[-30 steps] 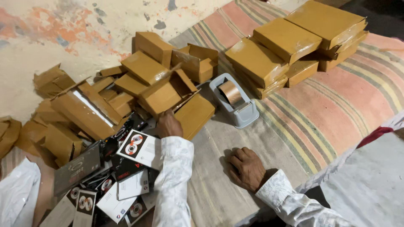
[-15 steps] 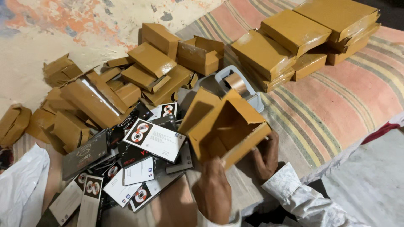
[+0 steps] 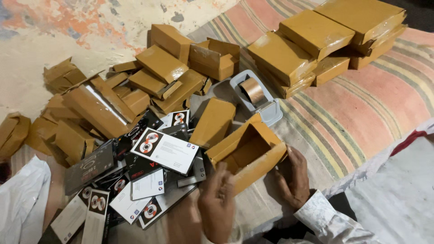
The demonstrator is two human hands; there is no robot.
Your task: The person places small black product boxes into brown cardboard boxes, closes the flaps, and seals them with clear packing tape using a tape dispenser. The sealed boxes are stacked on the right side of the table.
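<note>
Striped mat (image 3: 361,104) carries sealed brown parcels (image 3: 316,40). Open brown carton (image 3: 246,151) sits tilted, mouth up, beside the tape dispenser (image 3: 255,97). Right hand (image 3: 294,176) braces its end; left hand (image 3: 217,205) loosely open at its near wall. Best to hold both walls square, flaps clear.

You are sitting in a makeshift floor-level packing spot: brown cardboard boxes (image 3: 162,63) heaped on a worn, stained floor (image 3: 68,31), sealed parcels (image 3: 316,31) stacked on a striped woven mat (image 3: 375,104), beside a grey tape dispenser (image 3: 256,96).
</note>
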